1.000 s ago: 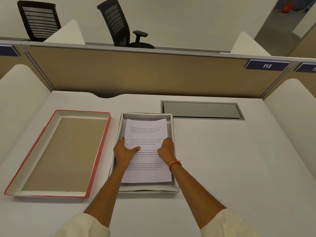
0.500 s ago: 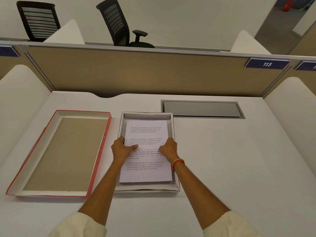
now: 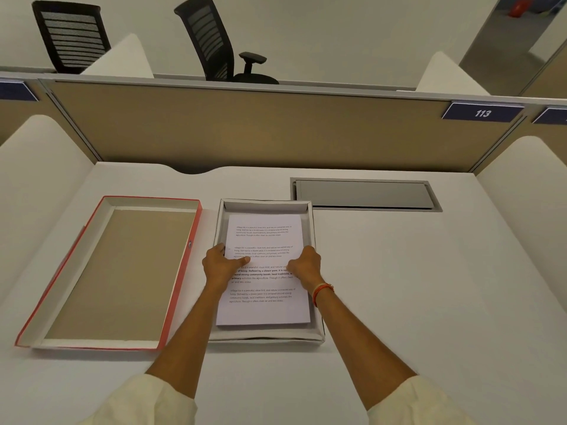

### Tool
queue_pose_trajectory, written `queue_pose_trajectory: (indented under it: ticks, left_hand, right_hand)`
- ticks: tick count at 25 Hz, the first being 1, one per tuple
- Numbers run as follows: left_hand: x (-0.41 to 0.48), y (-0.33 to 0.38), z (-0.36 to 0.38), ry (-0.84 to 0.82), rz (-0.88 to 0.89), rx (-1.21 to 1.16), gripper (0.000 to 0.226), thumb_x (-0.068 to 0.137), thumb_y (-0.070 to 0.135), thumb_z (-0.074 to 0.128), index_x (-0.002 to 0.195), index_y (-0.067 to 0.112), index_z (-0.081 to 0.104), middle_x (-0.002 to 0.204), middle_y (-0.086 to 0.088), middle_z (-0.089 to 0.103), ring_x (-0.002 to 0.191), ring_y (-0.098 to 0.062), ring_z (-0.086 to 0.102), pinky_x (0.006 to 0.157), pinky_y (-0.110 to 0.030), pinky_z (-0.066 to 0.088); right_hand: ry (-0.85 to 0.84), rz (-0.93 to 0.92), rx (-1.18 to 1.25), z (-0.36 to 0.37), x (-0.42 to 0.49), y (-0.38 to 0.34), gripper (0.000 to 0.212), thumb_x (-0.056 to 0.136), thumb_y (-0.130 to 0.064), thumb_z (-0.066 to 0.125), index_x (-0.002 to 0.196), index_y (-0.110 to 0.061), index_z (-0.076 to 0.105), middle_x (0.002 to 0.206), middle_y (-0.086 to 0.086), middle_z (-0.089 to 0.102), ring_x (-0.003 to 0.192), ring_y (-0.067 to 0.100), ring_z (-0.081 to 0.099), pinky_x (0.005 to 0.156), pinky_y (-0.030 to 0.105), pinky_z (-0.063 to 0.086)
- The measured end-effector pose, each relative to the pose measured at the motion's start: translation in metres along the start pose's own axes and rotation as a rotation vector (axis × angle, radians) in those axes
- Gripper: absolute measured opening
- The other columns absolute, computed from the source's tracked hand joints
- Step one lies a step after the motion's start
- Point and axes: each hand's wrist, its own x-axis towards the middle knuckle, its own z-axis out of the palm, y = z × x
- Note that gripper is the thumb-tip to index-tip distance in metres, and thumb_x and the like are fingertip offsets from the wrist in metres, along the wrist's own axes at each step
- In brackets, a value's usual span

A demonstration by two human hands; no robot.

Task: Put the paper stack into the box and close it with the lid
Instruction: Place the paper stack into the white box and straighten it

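The white paper stack [image 3: 264, 308], printed with short text blocks, lies inside the shallow white box [image 3: 316, 334] at the middle of the desk. My left hand [image 3: 219, 265] grips the stack's left edge, thumb on top. My right hand [image 3: 305, 265], with an orange band at the wrist, grips the right edge the same way. The lid [image 3: 119, 271], red-rimmed with a brown inside, lies upside down on the desk just left of the box.
A grey metal cable hatch [image 3: 365, 194] is set into the white desk [image 3: 414, 286] behind and right of the box. A tan partition [image 3: 260, 130] closes the back, white side panels flank the desk. Two black office chairs stand beyond the partition.
The stack has slid a little further into the box and settled lower, with both hands still on its side edges.
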Motion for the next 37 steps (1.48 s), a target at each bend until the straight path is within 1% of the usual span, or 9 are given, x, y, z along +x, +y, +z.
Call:
queue_pose_trajectory:
  ticks: [5,9,13,18,21,24,27,34,37]
  left_hand:
    - [0.000,0.000,0.000,-0.019,-0.010,0.021,0.055,0.065,0.024,0.091,0.110,0.004,0.065,0.120,-0.015,0.071,0.103,-0.032,0.070,0.091,-0.040,0.057]
    - [-0.003,0.010,-0.010,-0.085,0.034,0.162,0.052,0.070,0.025,0.087,0.108,0.002,0.059,0.125,-0.019,0.067,0.108,-0.035,0.067,0.089,-0.041,0.055]
    - [-0.030,0.033,-0.018,-0.053,0.095,0.135,0.073,0.073,0.022,0.086,0.134,0.001,0.052,0.139,-0.015,0.059,0.124,-0.032,0.059,0.099,-0.041,0.048]
    - [-0.090,0.047,-0.024,-0.392,-0.609,-0.686,0.054,0.075,0.005,0.080,0.122,-0.008,0.059,0.121,-0.029,0.065,0.104,-0.036,0.068,0.078,-0.040,0.063]
    - [-0.113,0.041,-0.019,-0.488,-0.829,-0.875,0.051,0.078,-0.001,0.077,0.124,0.002,0.056,0.128,-0.031,0.054,0.108,-0.051,0.063,0.084,-0.056,0.059]
    - [-0.121,0.034,-0.012,-0.489,-0.915,-0.970,0.057,0.078,-0.002,0.076,0.125,0.020,0.053,0.136,-0.030,0.041,0.115,-0.058,0.054,0.093,-0.066,0.050]
    - [-0.119,0.029,-0.005,-0.459,-0.919,-0.999,0.048,0.081,0.002,0.073,0.122,0.021,0.056,0.134,-0.024,0.053,0.117,-0.051,0.055,0.097,-0.071,0.044]
    - [-0.109,0.017,0.002,-0.441,-0.942,-0.942,0.032,0.077,0.004,0.073,0.102,0.019,0.058,0.118,-0.020,0.063,0.112,-0.048,0.056,0.101,-0.070,0.040]
    - [-0.106,0.009,0.004,-0.426,-0.974,-0.973,0.030,0.082,0.004,0.071,0.104,0.020,0.057,0.120,-0.021,0.060,0.115,-0.051,0.054,0.099,-0.071,0.041]
  right_hand:
    - [-0.017,-0.007,-0.036,-0.001,0.000,0.001,0.044,0.084,0.003,0.067,0.066,-0.025,0.040,0.111,0.017,0.067,0.067,0.011,0.054,0.046,0.012,0.040]
    - [-0.045,-0.004,-0.080,-0.006,-0.001,-0.001,0.036,0.086,0.003,0.065,0.067,-0.019,0.044,0.106,0.018,0.066,0.097,0.031,0.067,0.063,0.022,0.052]
    - [-0.025,-0.049,-0.106,-0.005,0.003,-0.008,0.017,0.087,0.001,0.064,0.102,0.003,0.060,0.111,0.020,0.068,0.097,0.031,0.068,0.069,0.025,0.052]
    - [0.067,-0.254,-0.075,-0.015,0.023,-0.040,0.027,0.087,-0.006,0.065,0.112,0.001,0.055,0.112,0.017,0.066,0.102,0.032,0.066,0.074,0.029,0.052]
    - [-0.025,-0.386,-0.234,-0.021,0.044,-0.058,0.042,0.091,-0.016,0.064,0.129,-0.002,0.053,0.131,0.017,0.058,0.122,0.031,0.055,0.097,0.037,0.047]
    - [-0.156,-0.481,-0.396,-0.022,0.065,-0.072,0.050,0.094,-0.021,0.061,0.139,-0.004,0.047,0.143,0.015,0.052,0.132,0.031,0.048,0.108,0.039,0.040]
    - [-0.238,-0.518,-0.531,-0.019,0.084,-0.081,0.049,0.097,-0.023,0.057,0.141,-0.006,0.046,0.146,0.014,0.049,0.134,0.030,0.046,0.111,0.040,0.039]
    - [-0.365,-0.512,-0.688,-0.004,0.119,-0.095,0.031,0.098,-0.010,0.045,0.126,-0.003,0.057,0.126,0.018,0.061,0.115,0.034,0.057,0.090,0.032,0.044]
    - [-0.427,-0.482,-0.687,0.000,0.130,-0.100,0.032,0.097,-0.006,0.043,0.123,-0.004,0.061,0.127,0.018,0.061,0.116,0.034,0.056,0.095,0.036,0.044]
